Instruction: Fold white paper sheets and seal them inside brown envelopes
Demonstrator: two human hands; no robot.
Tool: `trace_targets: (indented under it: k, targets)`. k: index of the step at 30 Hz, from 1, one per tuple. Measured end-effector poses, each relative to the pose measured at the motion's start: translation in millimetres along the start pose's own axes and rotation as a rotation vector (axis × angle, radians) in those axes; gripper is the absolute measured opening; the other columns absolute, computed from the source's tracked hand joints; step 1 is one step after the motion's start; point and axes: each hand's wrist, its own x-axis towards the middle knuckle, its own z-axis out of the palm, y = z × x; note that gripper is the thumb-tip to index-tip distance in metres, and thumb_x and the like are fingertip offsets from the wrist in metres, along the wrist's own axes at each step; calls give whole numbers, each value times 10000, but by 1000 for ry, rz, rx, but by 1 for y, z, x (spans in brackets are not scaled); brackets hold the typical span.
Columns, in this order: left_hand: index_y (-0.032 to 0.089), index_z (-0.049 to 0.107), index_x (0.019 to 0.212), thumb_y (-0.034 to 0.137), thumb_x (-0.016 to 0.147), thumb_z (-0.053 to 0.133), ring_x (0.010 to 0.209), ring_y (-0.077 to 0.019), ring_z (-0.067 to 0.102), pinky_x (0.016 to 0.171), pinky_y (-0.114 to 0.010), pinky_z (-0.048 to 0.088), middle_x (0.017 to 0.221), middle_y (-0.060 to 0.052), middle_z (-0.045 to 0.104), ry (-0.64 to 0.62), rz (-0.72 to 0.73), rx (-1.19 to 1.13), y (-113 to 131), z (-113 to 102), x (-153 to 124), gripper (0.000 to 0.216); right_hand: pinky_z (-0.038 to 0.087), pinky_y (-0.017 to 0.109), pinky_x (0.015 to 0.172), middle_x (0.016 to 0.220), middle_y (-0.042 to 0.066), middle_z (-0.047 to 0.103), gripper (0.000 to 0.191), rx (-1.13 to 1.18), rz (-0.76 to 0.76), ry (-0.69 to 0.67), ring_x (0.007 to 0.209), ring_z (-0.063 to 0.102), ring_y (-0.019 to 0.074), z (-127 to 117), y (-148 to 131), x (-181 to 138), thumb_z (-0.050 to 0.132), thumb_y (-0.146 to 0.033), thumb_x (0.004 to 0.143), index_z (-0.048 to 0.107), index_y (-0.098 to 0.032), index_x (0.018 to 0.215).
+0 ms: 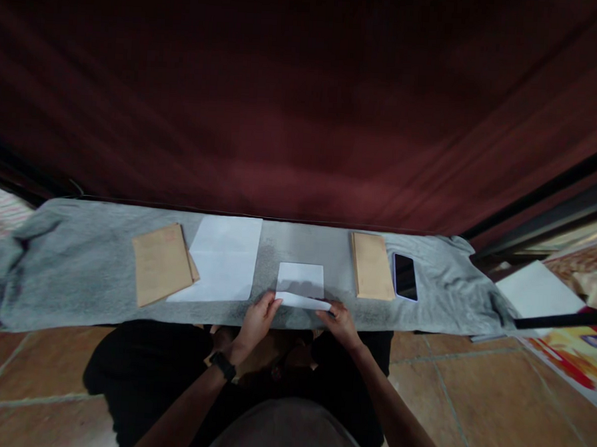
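Observation:
A white sheet of paper (300, 278) lies at the front middle of the cloth-covered surface, its near edge folded up toward me. My left hand (259, 318) pinches the left end of that fold between thumb and fingers, and a dark watch sits on the wrist. At the right end, my right hand (341, 320) pinches the same fold. Left of it, larger white sheets (227, 256) lie flat, partly under brown envelopes (162, 264). To the right rests a stack of brown envelopes (373, 267).
A phone (406, 277) with a dark screen lies right of the envelope stack. Grey cloth (440, 284) covers the narrow surface, wrinkled at both ends. A dark red curtain-like backdrop (304, 117) rises behind it. At far right are a white sheet (540, 289) and a colourful printed package (577, 351).

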Motion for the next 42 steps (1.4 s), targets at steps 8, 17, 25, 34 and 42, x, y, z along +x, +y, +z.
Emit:
trace_targets:
  k: [8, 17, 25, 34, 42]
  targets:
    - [204, 667, 957, 378, 997, 450, 816, -195, 704, 750, -282, 523, 886, -44, 748, 4, -18, 24, 3, -1, 10, 282, 521, 265, 731, 860, 45, 771, 327, -197, 194, -9, 831, 722, 200, 7, -9, 20, 467, -368, 1033, 745, -217, 946]
    - [197, 696, 1080, 358, 1025, 434, 880, -215, 735, 749, -277, 514, 988, -82, 770, 20, -211, 432, 31, 5, 42, 312, 484, 237, 741, 955, 57, 781, 359, -480, 437, -129, 901, 732, 194, 0, -35, 55, 448, -463, 1037, 734, -247, 1033]
    - [179, 693, 1154, 363, 1022, 396, 919, -256, 737, 777, -323, 530, 980, -132, 768, -7, -303, 542, 38, 8, 63, 373, 512, 259, 753, 955, 94, 778, 368, -581, 483, -109, 912, 744, 217, 1, -41, 77, 482, -482, 1018, 728, -215, 1078]
    - [170, 683, 1156, 381, 1016, 401, 916, -254, 735, 766, -316, 524, 955, -140, 766, -21, -335, 576, 39, 9, 74, 379, 535, 314, 751, 911, 143, 768, 398, -620, 475, -75, 873, 751, 250, 3, -40, 86, 492, -494, 1014, 724, -173, 1044]
    - [183, 679, 1142, 389, 1018, 391, 897, -251, 735, 774, -325, 531, 940, -131, 762, -13, -330, 579, 37, 10, 77, 375, 530, 363, 771, 917, 177, 753, 421, -656, 443, -47, 860, 741, 274, 10, -42, 85, 434, -463, 1039, 653, -125, 1164]
